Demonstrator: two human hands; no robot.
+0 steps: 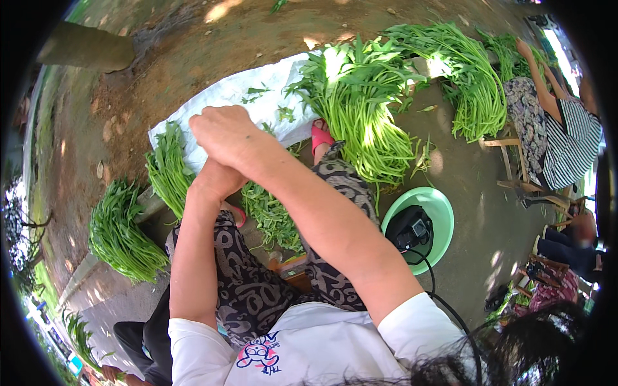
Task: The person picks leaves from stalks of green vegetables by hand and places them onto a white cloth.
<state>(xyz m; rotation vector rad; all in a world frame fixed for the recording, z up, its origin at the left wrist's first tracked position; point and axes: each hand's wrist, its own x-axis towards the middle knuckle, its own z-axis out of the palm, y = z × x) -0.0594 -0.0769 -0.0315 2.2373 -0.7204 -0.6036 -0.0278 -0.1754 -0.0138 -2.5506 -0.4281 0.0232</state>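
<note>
1. Head view: a person's bare right hand (225, 132) crosses over the left hand (222, 179) above a flat white sheet (222, 93).
2. The right fingers curl inward, the left's are hidden; whether either grips anything cannot be told.
3. A bunch of long-stemmed leafy greens (168, 164) lies left of the hands; a larger bright-green leafy heap (370, 122) lies to their right.
</note>
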